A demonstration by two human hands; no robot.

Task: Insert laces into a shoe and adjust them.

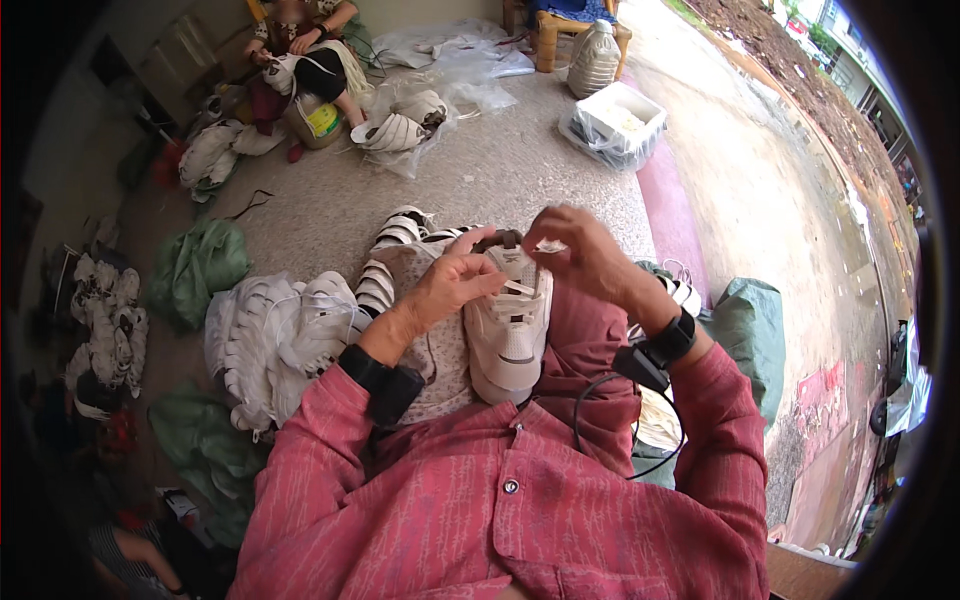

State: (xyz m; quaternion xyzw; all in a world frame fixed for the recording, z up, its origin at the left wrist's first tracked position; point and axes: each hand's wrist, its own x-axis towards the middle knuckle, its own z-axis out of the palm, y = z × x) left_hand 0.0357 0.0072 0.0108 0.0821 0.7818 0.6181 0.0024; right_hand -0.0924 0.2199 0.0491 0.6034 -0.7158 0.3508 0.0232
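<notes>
A white sneaker [503,345] rests on my lap, toe toward me, with a dark brown collar at its far end. A white shoelace [520,288] crosses its tongue. From the left, my left hand [455,282] is closed, thumb and forefinger pinching the lace beside the eyelets. Over the other side of the shoe my right hand [590,255] is raised, its thumb and curled forefinger pinched together on a thin strand of the lace near the tongue. The fingers partly hide the upper eyelets.
Stacked white shoes [285,335] lie left of my lap, beside green sacks [200,270]. A green bag [748,335] stands at my right. Farther off are a plastic-lined white bin [618,125], a filled sack [596,60], more shoes [405,122] and a seated person [300,40] handling a shoe.
</notes>
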